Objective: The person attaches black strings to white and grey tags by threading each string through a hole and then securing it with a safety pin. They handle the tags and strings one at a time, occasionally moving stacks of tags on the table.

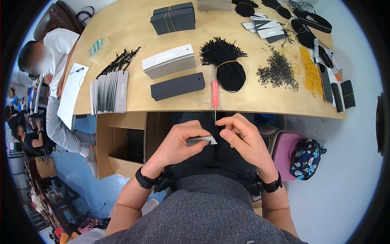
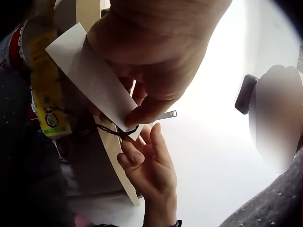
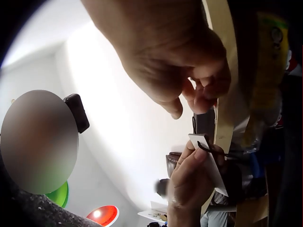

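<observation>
My left hand (image 1: 180, 140) pinches a pale hang tag (image 1: 195, 141) between thumb and fingers, below the table's front edge. The tag's white face (image 2: 90, 75) shows in the left wrist view. A black cord (image 2: 108, 129) loops through the hole at its end. My right hand (image 1: 245, 140) is beside it, fingers loosely bent and thumb apart from them, nothing visible in its grasp. Its index fingertip is right at the thin metal shaft of a red-handled tool (image 1: 215, 93), which lies on the table with its shaft jutting past the edge.
On the table (image 1: 134, 28) lie grey and white tag stacks (image 1: 168, 61), strung tags (image 1: 109, 92), a black cord bundle (image 1: 230, 75), dark safety pins (image 1: 278, 71) and yellow bands (image 1: 310, 73). A cardboard box (image 1: 105, 142) stands below, left. A person (image 1: 61, 40) sits at the left.
</observation>
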`<state>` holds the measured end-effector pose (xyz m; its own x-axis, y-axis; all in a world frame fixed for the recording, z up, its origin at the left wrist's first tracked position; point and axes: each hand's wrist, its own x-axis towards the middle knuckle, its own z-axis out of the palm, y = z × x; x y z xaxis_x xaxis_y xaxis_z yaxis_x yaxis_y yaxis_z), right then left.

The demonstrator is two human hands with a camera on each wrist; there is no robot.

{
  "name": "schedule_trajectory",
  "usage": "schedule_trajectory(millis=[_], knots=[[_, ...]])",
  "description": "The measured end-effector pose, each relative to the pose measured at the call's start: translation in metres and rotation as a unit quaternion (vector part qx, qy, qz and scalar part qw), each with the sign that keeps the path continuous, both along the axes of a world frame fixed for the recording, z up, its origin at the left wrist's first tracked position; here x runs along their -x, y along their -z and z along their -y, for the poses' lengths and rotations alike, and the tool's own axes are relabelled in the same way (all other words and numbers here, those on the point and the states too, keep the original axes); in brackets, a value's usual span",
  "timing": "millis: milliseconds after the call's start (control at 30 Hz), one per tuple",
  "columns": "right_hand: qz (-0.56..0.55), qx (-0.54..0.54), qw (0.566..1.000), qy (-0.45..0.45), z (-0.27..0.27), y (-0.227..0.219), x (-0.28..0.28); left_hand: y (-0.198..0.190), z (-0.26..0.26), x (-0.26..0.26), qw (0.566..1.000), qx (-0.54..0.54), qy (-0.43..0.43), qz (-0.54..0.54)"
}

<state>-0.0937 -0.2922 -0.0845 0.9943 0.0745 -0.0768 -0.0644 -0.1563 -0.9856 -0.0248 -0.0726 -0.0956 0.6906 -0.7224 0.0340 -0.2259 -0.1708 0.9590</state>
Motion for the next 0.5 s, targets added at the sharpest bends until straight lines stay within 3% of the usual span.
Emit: schedule_trajectory(millis=[133, 200, 233, 300, 333, 400, 467, 500], knots=[[0.007, 0.044, 0.998, -0.049, 0.0, 0.003, -0.005, -0.001, -0.001, 0.0, 1.0, -0.005, 0.001, 0.003], [-0.108, -0.068, 0.991, -0.039, -0.001, 0.0, -0.006, -0.002, -0.001, -0.001, 1.0, -0.01, 0.002, 0.0], [-0.108, -0.068, 0.991, -0.039, 0.0, 0.003, -0.006, -0.002, -0.002, -0.001, 1.0, -0.019, 0.003, -0.001], [-0.178, -0.367, 0.911, -0.052, 0.004, 0.011, -0.001, -0.001, -0.002, -0.003, 1.0, -0.029, 0.004, -0.003], [-0.179, -0.367, 0.911, -0.053, 0.007, 0.01, 0.002, 0.0, -0.004, -0.004, 1.0, -0.01, 0.004, -0.008], [-0.198, -0.443, 0.868, -0.102, 0.013, 0.007, 0.007, 0.0, -0.005, -0.005, 1.0, 0.009, 0.004, -0.015], [-0.202, -0.433, 0.871, -0.116, 0.015, 0.007, 0.007, -0.006, -0.005, -0.004, 0.993, 0.016, -0.009, -0.119], [-0.226, -0.322, 0.912, -0.115, 0.016, 0.006, 0.006, -0.01, -0.005, -0.004, 0.993, 0.016, -0.008, -0.119]])
